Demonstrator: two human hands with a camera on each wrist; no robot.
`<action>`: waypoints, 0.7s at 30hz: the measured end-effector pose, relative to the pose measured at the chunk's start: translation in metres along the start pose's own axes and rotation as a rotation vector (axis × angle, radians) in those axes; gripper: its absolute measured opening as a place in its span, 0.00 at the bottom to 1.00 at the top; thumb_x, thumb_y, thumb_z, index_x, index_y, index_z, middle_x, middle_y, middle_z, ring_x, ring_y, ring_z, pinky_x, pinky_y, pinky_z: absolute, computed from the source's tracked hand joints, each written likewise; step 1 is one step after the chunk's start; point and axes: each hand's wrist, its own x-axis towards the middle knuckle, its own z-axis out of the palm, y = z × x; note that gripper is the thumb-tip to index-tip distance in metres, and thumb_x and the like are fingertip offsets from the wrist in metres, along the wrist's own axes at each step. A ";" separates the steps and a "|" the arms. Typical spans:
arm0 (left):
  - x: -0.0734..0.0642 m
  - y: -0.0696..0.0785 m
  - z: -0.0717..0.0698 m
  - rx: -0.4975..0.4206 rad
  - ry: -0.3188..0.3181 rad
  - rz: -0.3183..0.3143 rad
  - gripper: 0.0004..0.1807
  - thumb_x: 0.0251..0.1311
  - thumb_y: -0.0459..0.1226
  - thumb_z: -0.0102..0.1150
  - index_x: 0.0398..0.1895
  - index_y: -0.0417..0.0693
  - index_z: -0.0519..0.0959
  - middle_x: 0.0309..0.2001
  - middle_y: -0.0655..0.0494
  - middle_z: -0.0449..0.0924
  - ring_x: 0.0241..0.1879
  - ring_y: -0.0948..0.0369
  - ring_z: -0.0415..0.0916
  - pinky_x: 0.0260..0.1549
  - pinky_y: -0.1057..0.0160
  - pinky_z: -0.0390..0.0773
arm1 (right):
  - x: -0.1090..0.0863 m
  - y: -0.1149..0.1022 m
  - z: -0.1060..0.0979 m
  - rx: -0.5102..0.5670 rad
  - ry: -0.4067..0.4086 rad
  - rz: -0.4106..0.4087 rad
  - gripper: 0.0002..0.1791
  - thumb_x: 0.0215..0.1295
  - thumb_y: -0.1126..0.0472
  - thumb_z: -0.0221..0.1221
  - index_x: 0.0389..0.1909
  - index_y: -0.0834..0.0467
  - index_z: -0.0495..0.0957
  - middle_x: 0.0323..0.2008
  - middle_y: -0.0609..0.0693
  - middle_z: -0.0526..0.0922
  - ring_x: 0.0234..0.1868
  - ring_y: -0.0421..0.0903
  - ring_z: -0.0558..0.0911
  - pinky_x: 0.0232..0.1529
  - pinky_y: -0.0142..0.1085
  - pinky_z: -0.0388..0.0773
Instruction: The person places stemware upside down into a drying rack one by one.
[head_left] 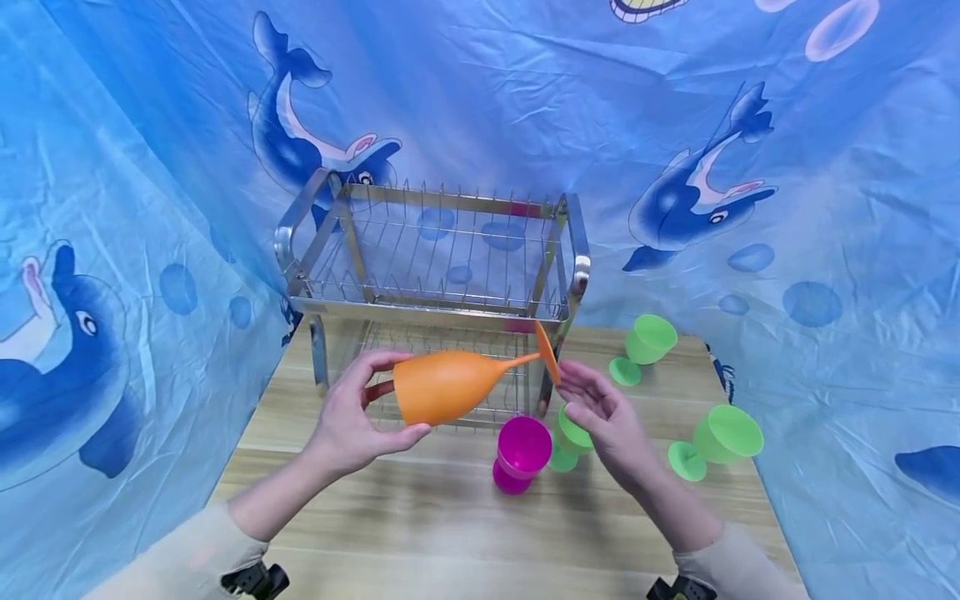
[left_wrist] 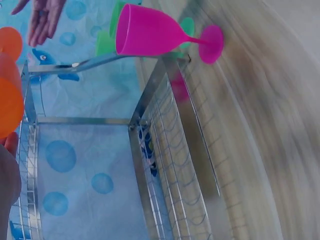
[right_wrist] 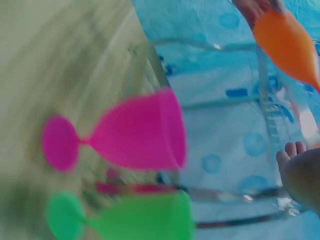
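Orange goblet (head_left: 446,386) is in the middle of the head frame, held on its side in the air: bowl rim faces frame left, stem and round foot point right. Left hand (head_left: 363,417), left of centre, pinches the bowl near the rim, thumb along the lower edge, fingers at the upper edge. Right hand (head_left: 611,421), right of centre, sits just beside the foot; fingers nearly straight, close together, thumb apart, gripping nothing. In the left wrist view its fingertips show a small gap from the orange foot.

Magenta goblet (head_left: 523,450) stands upright on the wood-look table (head_left: 360,533), lower middle, below the orange stem. First green goblet (head_left: 573,433) stands just beside it, partly hidden by the right hand. Second green goblet (head_left: 651,339) is farther back, right of the rack; third green goblet (head_left: 727,435) is at the right side of the tabletop.

Two-tier metal wire rack (head_left: 435,314) fills upper centre; orange goblet overlaps its lower tier in the frame. Blue dolphin-print backdrop (head_left: 510,100) covers the back and both sides. Pale sleeves (head_left: 180,554) and black wrist devices (head_left: 258,581) show at the bottom edge. Right wrist view: magenta and one green goblet side by side at middle and lower left, blurred; orange bowl upper right.
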 end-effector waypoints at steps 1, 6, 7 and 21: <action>0.000 0.000 0.002 -0.011 0.008 -0.007 0.47 0.39 0.30 0.89 0.67 0.48 0.75 0.63 0.56 0.78 0.60 0.59 0.77 0.54 0.67 0.85 | -0.001 0.005 0.003 0.033 -0.010 0.012 0.32 0.75 0.78 0.54 0.76 0.77 0.57 0.68 0.52 0.79 0.69 0.43 0.79 0.73 0.37 0.71; -0.002 0.002 0.015 -0.074 0.016 -0.054 0.45 0.42 0.30 0.87 0.67 0.49 0.75 0.63 0.58 0.78 0.59 0.58 0.76 0.55 0.67 0.85 | 0.000 0.020 0.023 0.139 -0.080 0.018 0.34 0.76 0.75 0.53 0.78 0.76 0.54 0.72 0.51 0.75 0.74 0.44 0.75 0.76 0.39 0.68; -0.003 0.003 0.018 -0.085 0.015 -0.064 0.44 0.43 0.30 0.87 0.67 0.49 0.75 0.63 0.58 0.78 0.59 0.58 0.76 0.55 0.67 0.85 | 0.002 0.021 0.027 0.156 -0.088 0.006 0.34 0.76 0.75 0.54 0.78 0.74 0.55 0.72 0.52 0.74 0.74 0.44 0.74 0.77 0.40 0.67; -0.014 0.005 0.034 -0.227 -0.009 -0.124 0.41 0.48 0.30 0.84 0.66 0.47 0.74 0.63 0.54 0.77 0.59 0.56 0.79 0.55 0.62 0.86 | 0.033 0.024 0.060 0.391 -0.134 -0.148 0.26 0.77 0.65 0.64 0.73 0.56 0.73 0.70 0.52 0.78 0.75 0.47 0.73 0.78 0.39 0.66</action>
